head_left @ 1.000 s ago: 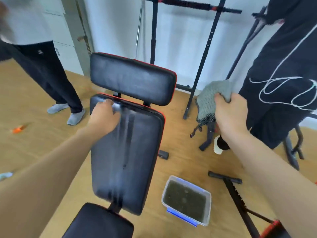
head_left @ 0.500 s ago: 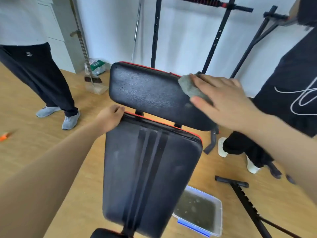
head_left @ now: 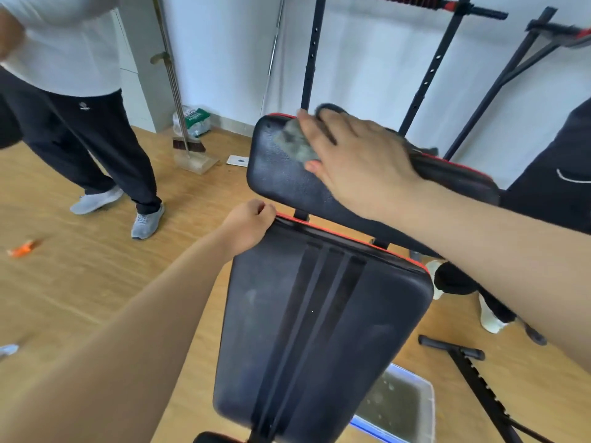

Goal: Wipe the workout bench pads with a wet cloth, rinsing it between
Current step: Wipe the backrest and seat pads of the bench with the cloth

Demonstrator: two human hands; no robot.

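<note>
The right hand [head_left: 358, 161] lies flat on the grey cloth [head_left: 294, 143], fingers straight and close together, pressing it onto the top left part of the upper pad [head_left: 287, 183] of the bench. Only the cloth's left part shows past the fingertips; the rest is under the palm. The left hand [head_left: 249, 225] grips the upper left corner of the long back pad [head_left: 319, 314], its fingers curled over the red-trimmed edge.

Low on the right, partly hidden behind the back pad, a clear tub [head_left: 429, 407] of murky water stands on the wooden floor, with a black floor bar [head_left: 451, 345] just beyond it. The right forearm crosses in front of the upper pad's right half and hides much of it.

Two people stand close by — one on the left in a white top and dark trousers [head_left: 96, 139], one on the right in dark clothes [head_left: 550, 183], whose white shoe [head_left: 491, 318] is near the bench. Behind the bench rise black rack uprights [head_left: 308, 59]. By the wall a broom [head_left: 188, 143] stands in a dustpan [head_left: 196, 163] beside a plastic bag [head_left: 193, 119] — an orange object [head_left: 20, 249] lies blurred on the floor at left.
</note>
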